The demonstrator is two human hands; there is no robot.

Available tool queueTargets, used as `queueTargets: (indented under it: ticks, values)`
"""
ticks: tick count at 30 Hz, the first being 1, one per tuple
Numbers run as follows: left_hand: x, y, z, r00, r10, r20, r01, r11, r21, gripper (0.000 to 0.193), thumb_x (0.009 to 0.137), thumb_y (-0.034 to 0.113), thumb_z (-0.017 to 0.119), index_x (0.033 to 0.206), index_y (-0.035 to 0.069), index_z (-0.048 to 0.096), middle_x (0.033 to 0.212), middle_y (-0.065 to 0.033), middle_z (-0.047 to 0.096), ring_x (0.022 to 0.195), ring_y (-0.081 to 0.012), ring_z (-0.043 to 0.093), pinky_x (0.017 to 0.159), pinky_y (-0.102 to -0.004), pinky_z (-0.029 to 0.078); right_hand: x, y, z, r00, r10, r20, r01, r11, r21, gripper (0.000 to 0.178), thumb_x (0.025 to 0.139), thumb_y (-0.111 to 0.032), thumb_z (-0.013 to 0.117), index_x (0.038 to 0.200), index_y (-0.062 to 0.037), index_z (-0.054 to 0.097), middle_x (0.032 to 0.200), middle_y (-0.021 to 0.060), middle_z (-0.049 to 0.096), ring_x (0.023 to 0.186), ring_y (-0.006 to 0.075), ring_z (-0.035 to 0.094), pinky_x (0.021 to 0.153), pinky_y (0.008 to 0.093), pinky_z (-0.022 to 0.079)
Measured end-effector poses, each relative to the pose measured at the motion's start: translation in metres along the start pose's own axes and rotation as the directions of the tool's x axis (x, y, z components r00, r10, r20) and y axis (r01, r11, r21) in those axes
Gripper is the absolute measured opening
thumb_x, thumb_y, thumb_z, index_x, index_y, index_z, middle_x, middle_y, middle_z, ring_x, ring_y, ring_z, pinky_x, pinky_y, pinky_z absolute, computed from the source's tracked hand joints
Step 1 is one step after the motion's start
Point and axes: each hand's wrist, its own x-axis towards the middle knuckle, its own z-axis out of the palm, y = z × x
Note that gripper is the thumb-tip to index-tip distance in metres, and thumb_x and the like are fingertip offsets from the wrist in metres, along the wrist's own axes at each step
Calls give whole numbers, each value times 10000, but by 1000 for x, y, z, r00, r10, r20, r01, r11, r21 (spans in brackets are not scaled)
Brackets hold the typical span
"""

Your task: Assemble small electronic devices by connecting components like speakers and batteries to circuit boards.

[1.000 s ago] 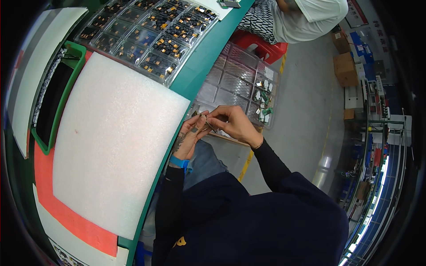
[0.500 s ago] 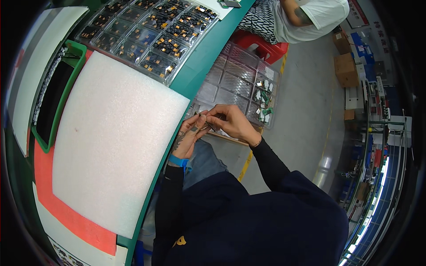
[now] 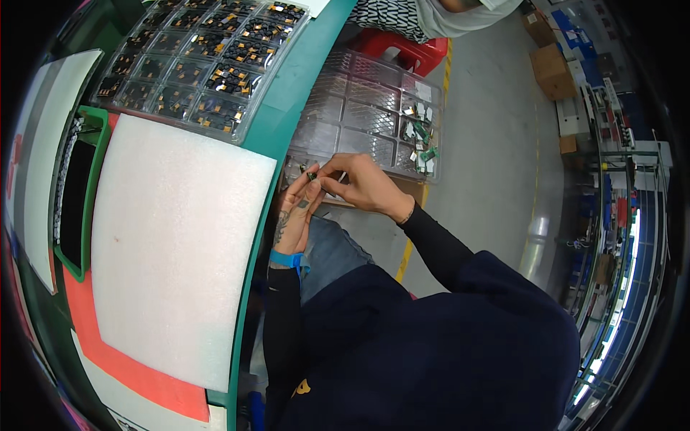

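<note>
One small dark part (image 3: 312, 176) is pinched in the grip of the left hand (image 3: 295, 205); whether it is also pinched by the right hand (image 3: 365, 187), close beside, cannot be told.

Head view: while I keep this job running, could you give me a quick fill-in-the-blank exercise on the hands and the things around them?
1. The left hand has a wristband coloured ____ .
2. The right hand meets the ____ hand at a small dark part.
3. The green bin stands to the ____ of the white foam sheet.
4. The stool near the upper edge of the picture is coloured ____ .

Missing words: blue; left; left; red.
</note>
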Motion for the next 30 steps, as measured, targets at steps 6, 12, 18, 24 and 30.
queueTargets:
  ticks: [6,12,18,24,30]
  values:
    - [1,2,6,997,71,-19,-70,997,42,566,1029,269,671,1485,-18,498,1425,-158,597,1229,-189,625,1078,-288,488,-1,-5,8,997,-52,-55,52,999,0,107,912,-81,691,905,15,740,820,68,705,651,142,559,592,271,449]
    - [0,1,5,990,132,-38,-130,990,55,542,1063,274,605,1501,-14,469,1488,-185,545,1328,-226,564,1146,-329,441,-6,18,16,968,192,-162,-130,935,330,125,924,-79,630,850,8,682,782,87,685,632,175,566,593,301,465]
    - [-1,7,7,976,196,-93,-209,966,-150,509,1109,258,489,1531,-15,409,1566,-210,456,1465,-278,437,1238,-388,350,-21,118,28,884,274,-379,-226,960,167,120,907,-80,593,867,12,658,762,120,662,624,223,573,604,352,489]
    - [2,4,5,995,97,-38,-103,964,-243,498,1117,238,453,1538,-18,383,1595,-213,413,1503,-304,379,1272,-406,294,-35,130,15,875,403,-267,-453,876,-163,238,838,-43,581,962,31,770,869,121,767,623,214,660,617,327,537]
    - [4,-2,6,992,120,-24,-120,993,20,510,1093,267,530,1511,-11,436,1498,-183,523,1394,-264,498,1207,-387,370,-18,45,19,833,538,133,-389,396,832,288,1015,-178,663,1165,66,700,909,108,701,730,169,697,633,258,578]
